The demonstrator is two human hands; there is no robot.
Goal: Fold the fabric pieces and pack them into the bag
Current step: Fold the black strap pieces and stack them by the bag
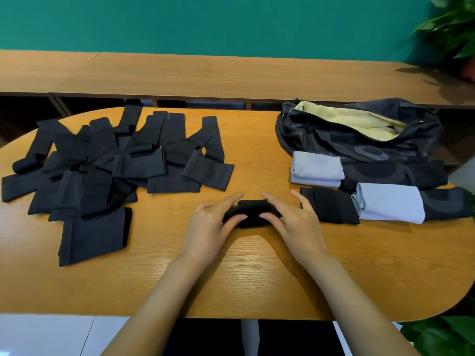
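Observation:
A small black fabric piece [253, 210], folded into a short bundle, lies on the wooden table [252, 273] in front of me. My left hand [209, 228] pinches its left end between thumb and fingers. My right hand [295, 224] pinches its right end the same way. A loose pile of unfolded black fabric pieces [108, 163] covers the table's left part. At the right, a black bag [359, 140] lies open, showing a pale yellow lining. In front of it sit folded pieces: a grey one [317, 169], a black one [330, 209] and another grey one [390, 202].
A long wooden bench or shelf [231, 75] runs behind the table against a green wall. Green plants stand at the far right top [452, 29] and bottom right [442, 335]. The table's front edge is rounded at the right.

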